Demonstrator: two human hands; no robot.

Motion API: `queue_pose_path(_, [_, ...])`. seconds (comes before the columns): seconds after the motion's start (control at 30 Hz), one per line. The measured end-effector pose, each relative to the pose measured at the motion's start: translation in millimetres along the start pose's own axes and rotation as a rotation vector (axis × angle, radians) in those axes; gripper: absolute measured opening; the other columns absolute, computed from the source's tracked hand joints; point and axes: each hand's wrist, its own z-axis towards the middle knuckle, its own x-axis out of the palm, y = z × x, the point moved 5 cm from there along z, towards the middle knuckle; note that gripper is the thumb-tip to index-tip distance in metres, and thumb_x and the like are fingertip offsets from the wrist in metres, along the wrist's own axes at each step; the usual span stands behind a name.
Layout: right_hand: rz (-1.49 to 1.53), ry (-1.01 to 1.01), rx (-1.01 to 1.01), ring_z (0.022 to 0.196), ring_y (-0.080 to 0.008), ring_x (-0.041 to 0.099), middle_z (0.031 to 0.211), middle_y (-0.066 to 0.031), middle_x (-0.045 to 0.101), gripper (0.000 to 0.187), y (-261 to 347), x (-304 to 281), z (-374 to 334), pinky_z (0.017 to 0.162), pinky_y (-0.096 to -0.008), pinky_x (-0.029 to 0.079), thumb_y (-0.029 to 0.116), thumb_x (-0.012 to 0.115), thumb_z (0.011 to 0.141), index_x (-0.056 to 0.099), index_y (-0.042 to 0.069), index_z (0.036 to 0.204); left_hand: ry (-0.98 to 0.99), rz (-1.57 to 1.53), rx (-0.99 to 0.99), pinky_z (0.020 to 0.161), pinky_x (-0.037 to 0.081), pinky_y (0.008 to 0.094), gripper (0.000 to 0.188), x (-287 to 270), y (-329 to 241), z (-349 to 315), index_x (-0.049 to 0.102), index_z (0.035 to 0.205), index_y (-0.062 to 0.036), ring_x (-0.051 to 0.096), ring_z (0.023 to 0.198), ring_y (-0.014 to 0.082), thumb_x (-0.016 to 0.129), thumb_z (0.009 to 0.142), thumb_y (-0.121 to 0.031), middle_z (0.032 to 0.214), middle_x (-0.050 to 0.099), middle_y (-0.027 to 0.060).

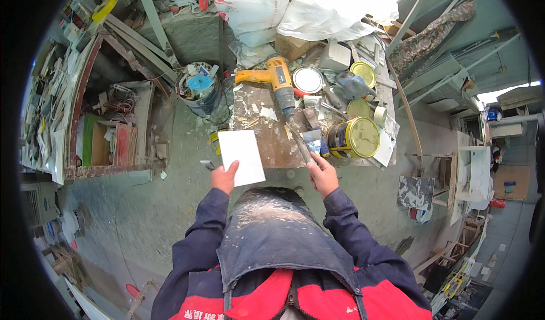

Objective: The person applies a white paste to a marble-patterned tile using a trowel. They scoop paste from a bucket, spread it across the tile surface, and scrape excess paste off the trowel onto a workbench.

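Observation:
My left hand [226, 177] is closed on a flat white rectangular panel [241, 155], its thumb lying on the panel's face. A small dark piece with a pale tip [209, 165] sticks out beside that hand; its kind is unclear. In my right hand [324, 176] is a long narrow grey-brown tool [301, 140], pointing away from me over the front of the cluttered table [264, 147]. Beside it lies a putty knife [311, 140] with a broad metal blade. An orange heat gun [278, 74] rests farther back, nozzle toward me.
At the table's right stands a yellow-lidded can [363, 136], with more tins and a white-lidded can [307, 80] behind. A bucket of debris [197, 87] is left of the table. White bags [255, 13] fill the back. A wooden shelf unit [108, 171] stands far left.

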Motion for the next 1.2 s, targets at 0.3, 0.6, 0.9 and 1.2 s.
queue_pose_path(0.3, [-0.001,0.069,-0.045,0.053,-0.0063,0.048,0.076,0.0007,0.059,0.047,24.1,5.3,1.1,0.046,-0.0246,0.037,0.017,0.063,0.095,0.055,0.005,0.139,-0.007,0.622,0.078,0.073,0.052,0.0514,0.059,-14.9,-30.2,10.5,0.073,0.084,0.0007,0.066,0.081,0.0446,0.057,0.093,-0.055,0.084,0.068,0.0277])
queue_pose_path(0.6, [-0.072,0.309,-0.076,0.041,-0.0084,0.042,0.075,-0.003,0.056,0.056,-1.1,8.9,7.5,0.032,-0.0241,0.028,0.021,0.055,0.096,0.043,0.003,0.148,-0.129,0.169,0.096,0.078,0.053,0.0462,0.026,-50.7,-44.7,-60.8,0.07,0.092,-0.0081,0.068,0.089,0.0366,0.062,0.092,-0.033,0.09,0.072,0.0169])
queue_pose_path(0.9, [-0.186,0.455,-0.099,0.064,-0.009,0.047,0.086,-0.0007,0.058,0.046,37.9,56.0,38.5,0.052,-0.0247,0.037,0.019,0.061,0.094,0.056,0.007,0.138,-0.477,-0.122,0.357,0.086,0.052,0.0427,0.018,-81.8,-87.5,-142.0,0.066,0.098,-0.0037,0.064,0.103,0.0347,0.055,0.084,0.0,0.106,0.068,0.0166])
queue_pose_path(1.2, [-0.536,0.911,-0.862,0.071,-0.0278,0.061,0.102,-0.0172,0.063,0.046,94.3,89.7,-8.6,0.061,-0.0395,0.053,0.004,0.058,0.092,0.051,-0.003,0.138,-0.209,-1.29,0.176,0.064,0.058,0.0349,0.054,-88.6,-90.7,-213.8,0.05,0.135,0.0012,0.066,0.089,0.0234,0.057,0.083,-0.009,0.117,0.063,0.0152])
